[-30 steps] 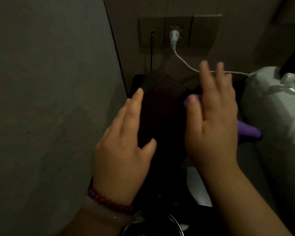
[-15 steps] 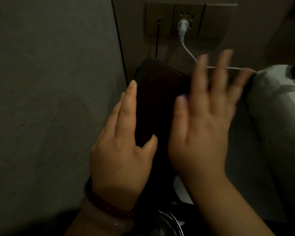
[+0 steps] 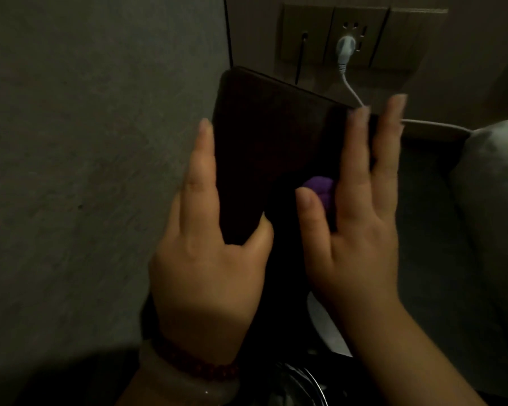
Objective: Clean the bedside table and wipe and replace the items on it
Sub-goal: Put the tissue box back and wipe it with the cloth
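Note:
A dark flat tablet (image 3: pixel 276 136) stands tilted in front of the wall, its top edge near the sockets. My left hand (image 3: pixel 211 265) grips its left side, with the fingers along the edge and the thumb on the front face. My right hand (image 3: pixel 361 230) lies on the right part of the face with straight fingers. It presses a purple cloth (image 3: pixel 320 190) against the tablet. Only a bit of the cloth shows, between thumb and forefinger. The tablet's lower end is hidden behind my hands.
A socket panel (image 3: pixel 361 36) on the wall holds a white plug (image 3: pixel 344 48), and its white cable (image 3: pixel 431 123) runs right toward pale bedding (image 3: pixel 493 177). A black cable (image 3: pixel 301 60) hangs beside it. A grey wall (image 3: pixel 85 171) is close on the left. A round shiny item (image 3: pixel 299 382) lies below.
My right hand has rubbed the cloth across the tablet's face. The cloth now peeks out between thumb and forefinger instead of at the hand's right side. The left hand keeps its grip.

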